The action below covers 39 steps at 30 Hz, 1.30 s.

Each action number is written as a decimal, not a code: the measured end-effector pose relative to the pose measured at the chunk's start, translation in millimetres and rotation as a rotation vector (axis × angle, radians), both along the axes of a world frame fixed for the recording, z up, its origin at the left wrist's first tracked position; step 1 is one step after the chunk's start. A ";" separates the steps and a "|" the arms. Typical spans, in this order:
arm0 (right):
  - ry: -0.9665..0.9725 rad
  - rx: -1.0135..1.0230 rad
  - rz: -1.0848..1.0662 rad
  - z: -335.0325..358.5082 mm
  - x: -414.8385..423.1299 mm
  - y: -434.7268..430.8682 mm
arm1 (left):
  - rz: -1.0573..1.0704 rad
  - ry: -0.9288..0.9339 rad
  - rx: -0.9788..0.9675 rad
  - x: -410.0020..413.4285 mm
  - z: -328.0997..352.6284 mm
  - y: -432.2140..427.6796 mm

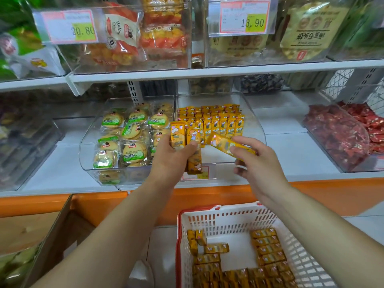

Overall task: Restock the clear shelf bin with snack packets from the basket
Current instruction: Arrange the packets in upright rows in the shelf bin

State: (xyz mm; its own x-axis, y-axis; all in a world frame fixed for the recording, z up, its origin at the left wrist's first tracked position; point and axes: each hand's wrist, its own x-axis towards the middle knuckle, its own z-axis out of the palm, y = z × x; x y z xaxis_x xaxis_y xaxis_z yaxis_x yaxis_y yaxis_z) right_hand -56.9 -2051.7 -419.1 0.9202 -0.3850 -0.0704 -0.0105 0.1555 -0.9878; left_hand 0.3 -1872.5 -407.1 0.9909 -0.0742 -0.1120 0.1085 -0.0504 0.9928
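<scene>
Nearest, low on the right, sits a white basket (pixel 234 223) with a red rim. Yellow snack packets (pixel 268 248) lie in rows along its right side and near end, with a few loose ones on the left.

At the far left, near the floor, is a cardboard box (pixel 52 231). On the shelf above it, a clear bin holds wrapped round biscuits (pixel 131 132).

Just right of the biscuits, the left hand (pixel 172 159) is curled round a small bunch of upright yellow packets (pixel 187 138), held at the front of the clear shelf bin (pixel 256 125). Standing rows of the same packets (pixel 218 119) fill the far part of that bin, and its near floor is bare.

The right hand (pixel 261 163) pinches one tilted packet (pixel 230 145) between thumb and forefinger over the bin's near right part, its other fingers loosely bent.

Farther right, another clear bin holds red packets (pixel 336 134). The upper shelf carries price tags reading 20.80 (pixel 83 31) and 13.90 (pixel 252 22).
</scene>
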 end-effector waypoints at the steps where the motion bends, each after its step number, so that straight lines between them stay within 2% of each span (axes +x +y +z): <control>1: 0.018 -0.078 -0.010 1.5 5.3 -7.2 | 0.025 -0.006 0.014 3.6 3.0 6.3; 7: -0.004 -0.755 -0.067 10.8 75.5 -27.1 | 0.107 -0.046 0.072 17.7 11.9 39.9; 9: -0.027 -0.952 0.007 7.9 105.5 -18.8 | 0.103 -0.070 0.078 18.8 8.8 46.4; 13: 0.036 -1.244 0.229 -4.5 159.0 4.6 | 0.076 -0.095 0.096 21.4 3.9 52.2; 15: 0.071 -1.292 0.271 -11.4 178.0 15.0 | 0.054 -0.109 0.091 23.7 0.1 53.8; 20: 0.140 -1.315 0.274 -32.3 201.5 30.0 | 0.000 -0.131 0.063 27.1 -6.1 56.8; 25: 0.137 -1.207 0.178 -46.2 202.1 31.4 | 0.034 -0.112 0.054 29.7 -5.2 59.8; 32: 0.101 -1.111 0.053 -36.4 164.4 11.9 | 0.038 -0.067 0.076 27.6 -3.0 57.2; 35: -0.011 -0.857 0.033 -17.9 110.8 7.6 | 0.019 -0.023 0.037 25.5 -3.6 52.1; 39: 0.005 -0.392 0.282 -3.7 16.2 15.0 | -0.047 0.142 -0.090 17.9 -4.3 31.7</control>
State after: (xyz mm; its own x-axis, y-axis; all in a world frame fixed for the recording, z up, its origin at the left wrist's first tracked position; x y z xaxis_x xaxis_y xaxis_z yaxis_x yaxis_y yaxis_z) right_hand -40.7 -2036.8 -422.7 0.9926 -0.1191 0.0257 -0.0035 -0.2383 -0.9712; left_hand 18.2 -1840.8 -411.4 0.9608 -0.1365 -0.2412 0.2473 0.0294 0.9685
